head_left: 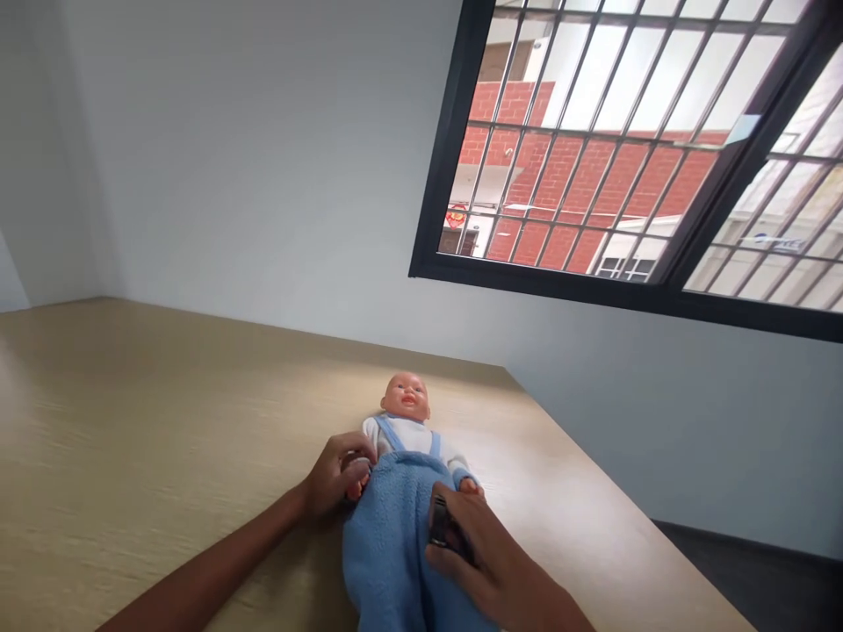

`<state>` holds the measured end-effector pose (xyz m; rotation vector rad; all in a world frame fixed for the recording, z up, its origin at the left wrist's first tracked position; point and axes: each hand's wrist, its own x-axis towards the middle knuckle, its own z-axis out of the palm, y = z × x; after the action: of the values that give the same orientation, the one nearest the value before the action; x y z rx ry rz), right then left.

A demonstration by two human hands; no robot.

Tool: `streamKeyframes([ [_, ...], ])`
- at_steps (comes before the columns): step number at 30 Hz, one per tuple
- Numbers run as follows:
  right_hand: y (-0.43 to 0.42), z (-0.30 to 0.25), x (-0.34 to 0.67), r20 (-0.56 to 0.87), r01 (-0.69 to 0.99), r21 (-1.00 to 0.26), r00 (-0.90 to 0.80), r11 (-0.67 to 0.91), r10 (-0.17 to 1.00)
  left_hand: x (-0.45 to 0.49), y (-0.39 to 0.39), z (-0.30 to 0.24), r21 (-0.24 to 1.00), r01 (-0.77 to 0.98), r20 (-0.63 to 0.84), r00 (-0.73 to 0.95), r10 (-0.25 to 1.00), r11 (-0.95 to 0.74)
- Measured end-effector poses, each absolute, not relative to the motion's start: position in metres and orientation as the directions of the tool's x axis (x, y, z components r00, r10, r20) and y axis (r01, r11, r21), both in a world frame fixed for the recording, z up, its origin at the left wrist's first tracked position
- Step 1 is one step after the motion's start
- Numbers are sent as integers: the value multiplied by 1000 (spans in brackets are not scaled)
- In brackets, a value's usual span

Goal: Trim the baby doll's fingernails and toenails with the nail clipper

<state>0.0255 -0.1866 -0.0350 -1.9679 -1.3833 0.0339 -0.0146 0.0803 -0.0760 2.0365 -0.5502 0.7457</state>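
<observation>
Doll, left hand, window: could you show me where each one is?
Doll point(400, 500): head-camera view, its blue-clothed middle.
Left hand point(332, 476): head-camera view, back of the hand.
Window point(580, 145): head-camera view, its barred left pane.

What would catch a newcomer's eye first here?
Probably the doll in blue overalls, lying face up on the pale wooden table at lower middle. The person's left hand is at its arm; the right hand holds a small dark object over its overalls. Then the big barred window, upper right.
</observation>
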Motion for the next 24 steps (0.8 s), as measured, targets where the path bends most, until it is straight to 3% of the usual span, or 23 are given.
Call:
streamKeyframes([
  [6,-152,-11,43,307,568,-823,449,-2,839,-22,101,-75,471,-715,629,683,-372,-517],
  [10,-108,-2,55,384,536,-838,442,105,811,-13,107,-77,427,-721,600,678,-425,-546],
  [13,-84,-8,60,433,521,-839,465,157,772,-13,102,-76,436,-680,611,705,-361,-590],
  [20,-81,-30,45,486,494,-851,616,176,620,-13,76,-79,530,-581,693,717,-80,-617],
  [24,-90,-29,39,510,527,-830,586,182,629,-18,72,-85,594,-559,684,729,-2,-579],
])
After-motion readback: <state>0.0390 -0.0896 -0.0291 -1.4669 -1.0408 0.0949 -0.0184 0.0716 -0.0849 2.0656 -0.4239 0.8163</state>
